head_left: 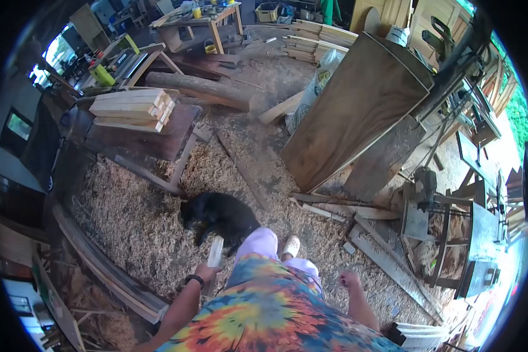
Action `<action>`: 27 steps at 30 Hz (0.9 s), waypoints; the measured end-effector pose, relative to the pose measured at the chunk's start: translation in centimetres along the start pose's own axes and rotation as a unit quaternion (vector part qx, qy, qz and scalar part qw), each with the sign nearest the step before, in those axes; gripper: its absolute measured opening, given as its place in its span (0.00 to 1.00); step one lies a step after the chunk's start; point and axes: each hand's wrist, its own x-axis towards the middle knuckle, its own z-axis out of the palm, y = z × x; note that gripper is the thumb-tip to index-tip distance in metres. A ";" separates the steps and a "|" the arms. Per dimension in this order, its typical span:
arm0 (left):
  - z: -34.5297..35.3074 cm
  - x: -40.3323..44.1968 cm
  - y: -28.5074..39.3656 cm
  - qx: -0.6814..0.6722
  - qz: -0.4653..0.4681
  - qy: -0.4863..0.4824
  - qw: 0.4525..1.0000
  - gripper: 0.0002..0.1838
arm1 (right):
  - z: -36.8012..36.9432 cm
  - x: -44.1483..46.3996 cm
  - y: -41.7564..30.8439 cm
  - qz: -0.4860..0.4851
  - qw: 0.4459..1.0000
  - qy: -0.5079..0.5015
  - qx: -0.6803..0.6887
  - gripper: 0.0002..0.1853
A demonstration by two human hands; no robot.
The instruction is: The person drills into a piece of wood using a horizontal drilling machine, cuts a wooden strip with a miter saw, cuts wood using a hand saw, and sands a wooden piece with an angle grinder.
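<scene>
One pale strip of wood (215, 251) shows in our head view, flat, straight-sided and square at its far end. Our left hand (206, 272) is closed around it, thumb across its face; our right hand (350, 279) hangs with fingers curled in, and we cannot tell whether it holds anything. The strip is in front of our left hip, above a floor (141, 199) thick with wood shavings. Beyond, we see a worktop (138, 142) with stacked lumber (129, 107) toward its far edge, and a big brown panel (358, 105) leaning on our right. The strip's long axis runs away from us, its far end pointing forward, slightly right, toward a black animal (222, 214) lying just beyond.
</scene>
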 end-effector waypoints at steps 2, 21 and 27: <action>-0.7 -0.5 3.6 -0.046 -0.047 -0.012 0.998 0.32 | -1.9 3.5 -6.0 -0.029 0.998 0.014 -0.045 0.05; -14.2 26.7 25.1 -0.081 0.021 -0.016 0.996 0.33 | 13.2 16.4 -36.5 0.051 0.997 -0.005 -0.054 0.06; -25.6 35.7 35.1 0.033 0.064 0.051 0.996 0.35 | 18.2 18.2 -49.8 -0.007 0.989 -0.112 -0.095 0.07</action>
